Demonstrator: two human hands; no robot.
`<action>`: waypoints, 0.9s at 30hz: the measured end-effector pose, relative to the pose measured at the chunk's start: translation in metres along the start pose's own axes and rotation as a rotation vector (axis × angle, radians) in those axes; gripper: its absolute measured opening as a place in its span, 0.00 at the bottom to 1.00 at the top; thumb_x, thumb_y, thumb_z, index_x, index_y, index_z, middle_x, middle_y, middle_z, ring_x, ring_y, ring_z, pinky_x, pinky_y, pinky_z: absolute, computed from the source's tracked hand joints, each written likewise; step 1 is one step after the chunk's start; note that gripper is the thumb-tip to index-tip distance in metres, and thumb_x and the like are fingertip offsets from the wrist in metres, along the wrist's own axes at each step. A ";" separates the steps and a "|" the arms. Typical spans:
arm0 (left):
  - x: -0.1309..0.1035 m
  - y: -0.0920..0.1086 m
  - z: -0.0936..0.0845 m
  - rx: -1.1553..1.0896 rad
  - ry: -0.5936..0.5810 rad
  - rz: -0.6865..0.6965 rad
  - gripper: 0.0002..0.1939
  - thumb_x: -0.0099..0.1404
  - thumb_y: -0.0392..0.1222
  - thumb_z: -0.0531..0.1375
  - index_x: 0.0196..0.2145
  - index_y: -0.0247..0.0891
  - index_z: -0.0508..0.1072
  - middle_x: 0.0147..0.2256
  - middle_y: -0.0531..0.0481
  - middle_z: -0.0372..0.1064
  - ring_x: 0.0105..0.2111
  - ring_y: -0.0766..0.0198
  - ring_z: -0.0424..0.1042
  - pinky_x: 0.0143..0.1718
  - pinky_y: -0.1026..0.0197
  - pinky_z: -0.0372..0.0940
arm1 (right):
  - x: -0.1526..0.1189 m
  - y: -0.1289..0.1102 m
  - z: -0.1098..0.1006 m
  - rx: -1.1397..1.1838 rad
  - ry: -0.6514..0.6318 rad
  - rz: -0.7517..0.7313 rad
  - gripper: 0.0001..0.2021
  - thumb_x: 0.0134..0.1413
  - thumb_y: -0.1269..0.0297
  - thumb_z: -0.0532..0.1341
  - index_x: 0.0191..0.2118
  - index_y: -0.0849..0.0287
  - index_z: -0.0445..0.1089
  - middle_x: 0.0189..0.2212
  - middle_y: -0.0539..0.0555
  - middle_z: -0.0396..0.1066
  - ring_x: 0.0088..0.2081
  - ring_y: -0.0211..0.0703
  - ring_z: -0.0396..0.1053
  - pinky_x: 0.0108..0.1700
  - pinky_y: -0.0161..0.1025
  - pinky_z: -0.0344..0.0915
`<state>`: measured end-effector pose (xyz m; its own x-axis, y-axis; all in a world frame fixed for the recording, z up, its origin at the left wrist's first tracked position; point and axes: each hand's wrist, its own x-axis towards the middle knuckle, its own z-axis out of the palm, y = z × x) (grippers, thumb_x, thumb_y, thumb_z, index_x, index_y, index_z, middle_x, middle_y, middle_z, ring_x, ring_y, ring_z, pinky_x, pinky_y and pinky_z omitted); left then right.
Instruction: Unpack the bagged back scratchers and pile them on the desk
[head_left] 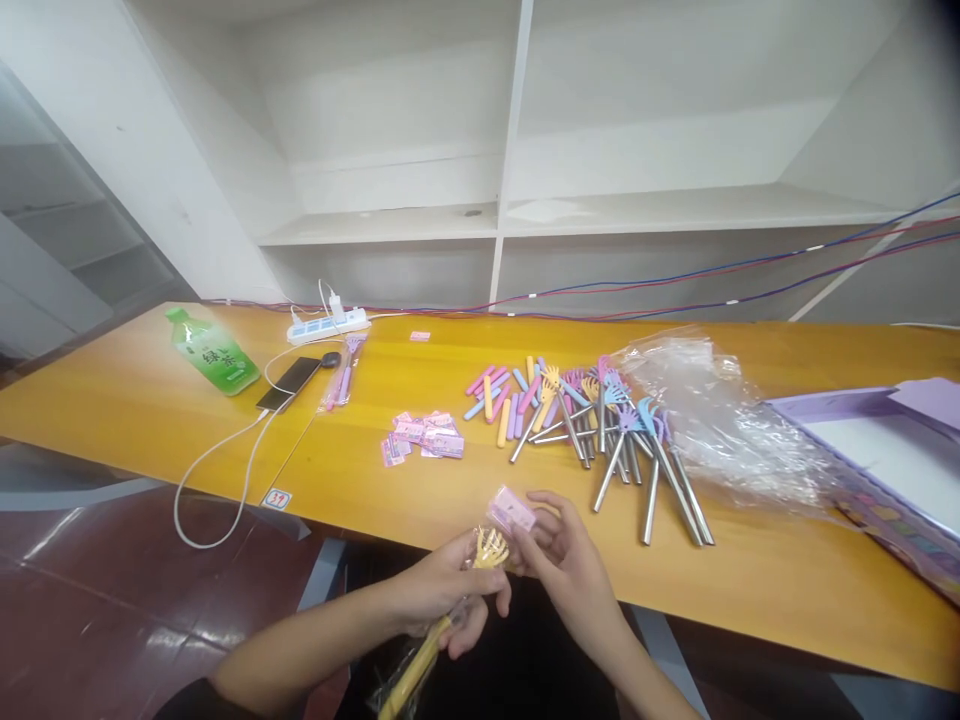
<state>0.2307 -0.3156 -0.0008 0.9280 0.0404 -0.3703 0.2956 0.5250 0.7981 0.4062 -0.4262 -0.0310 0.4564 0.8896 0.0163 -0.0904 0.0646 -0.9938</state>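
My left hand (454, 585) is closed around a yellow back scratcher (489, 548) inside a clear plastic sleeve, its handle slanting down toward me. Between the thumb and fingers of my right hand (566, 555) is a small pink printed card (511, 508), held right beside the scratcher's claw. Beyond my hands lies a heap of pink printed cards (427, 436). To the right of it are loose coloured handles (510, 400) in pink, yellow, blue and purple. Metal rods with coloured claw heads (626, 425) spread out next to those handles.
Clear plastic sleeves (720, 430) are piled on the right, beside an open purple box (877, 450). A bagged purple scratcher (345, 375), a phone (289, 383) with a white cable, a green bottle (214, 350) and a power strip (328, 325) occupy the left.
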 end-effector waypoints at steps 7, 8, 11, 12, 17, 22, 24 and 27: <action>-0.009 0.001 0.004 0.156 0.063 0.038 0.22 0.73 0.61 0.64 0.44 0.38 0.66 0.19 0.62 0.63 0.10 0.73 0.59 0.11 0.73 0.48 | -0.003 -0.005 -0.014 -0.663 0.046 -0.588 0.09 0.71 0.66 0.63 0.53 0.51 0.75 0.52 0.61 0.73 0.46 0.49 0.80 0.46 0.45 0.83; -0.010 0.001 0.004 0.180 0.055 0.030 0.22 0.74 0.61 0.63 0.43 0.38 0.67 0.17 0.62 0.62 0.10 0.73 0.58 0.12 0.72 0.49 | -0.005 -0.006 -0.013 -0.691 0.029 -0.617 0.11 0.70 0.68 0.63 0.54 0.51 0.74 0.52 0.62 0.74 0.48 0.50 0.80 0.47 0.46 0.83; -0.010 0.002 0.005 0.250 0.045 0.011 0.23 0.74 0.63 0.61 0.39 0.38 0.67 0.15 0.62 0.59 0.10 0.71 0.58 0.13 0.71 0.51 | -0.010 -0.008 -0.008 -0.754 0.011 -0.678 0.14 0.69 0.72 0.63 0.57 0.52 0.72 0.54 0.62 0.75 0.53 0.51 0.79 0.52 0.48 0.82; -0.011 0.001 0.005 0.269 0.048 0.010 0.23 0.74 0.63 0.61 0.38 0.38 0.67 0.15 0.62 0.59 0.10 0.71 0.58 0.13 0.71 0.51 | -0.011 -0.008 -0.006 -0.770 0.007 -0.693 0.14 0.69 0.73 0.63 0.57 0.53 0.72 0.54 0.62 0.76 0.54 0.51 0.78 0.54 0.49 0.81; -0.012 -0.001 0.003 0.362 0.057 0.001 0.19 0.76 0.58 0.59 0.38 0.39 0.67 0.15 0.62 0.58 0.10 0.70 0.57 0.13 0.71 0.51 | -0.014 -0.009 -0.005 -0.792 -0.006 -0.706 0.13 0.70 0.74 0.62 0.54 0.54 0.74 0.52 0.60 0.78 0.54 0.48 0.79 0.55 0.46 0.81; -0.016 0.003 0.005 0.422 0.033 -0.029 0.11 0.75 0.48 0.57 0.36 0.40 0.67 0.14 0.62 0.57 0.11 0.69 0.57 0.13 0.70 0.51 | -0.014 -0.011 -0.010 -0.757 -0.071 -0.665 0.10 0.71 0.72 0.60 0.51 0.52 0.75 0.47 0.57 0.80 0.49 0.47 0.81 0.51 0.43 0.82; -0.018 0.005 0.006 0.444 0.045 -0.045 0.08 0.74 0.44 0.57 0.36 0.40 0.67 0.14 0.62 0.57 0.11 0.70 0.57 0.14 0.70 0.51 | -0.014 -0.012 -0.013 -0.747 -0.106 -0.642 0.11 0.71 0.72 0.61 0.52 0.52 0.75 0.50 0.58 0.79 0.51 0.48 0.81 0.52 0.43 0.81; -0.019 0.008 0.008 0.482 0.076 -0.063 0.05 0.72 0.40 0.56 0.36 0.40 0.68 0.15 0.63 0.58 0.11 0.70 0.57 0.14 0.71 0.51 | -0.016 -0.011 -0.013 -0.744 -0.132 -0.616 0.10 0.70 0.71 0.60 0.51 0.52 0.75 0.49 0.58 0.78 0.51 0.48 0.80 0.51 0.42 0.80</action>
<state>0.2169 -0.3187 0.0162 0.8910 0.0926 -0.4444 0.4387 0.0758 0.8954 0.4118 -0.4471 -0.0219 0.1294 0.8419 0.5239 0.7337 0.2742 -0.6217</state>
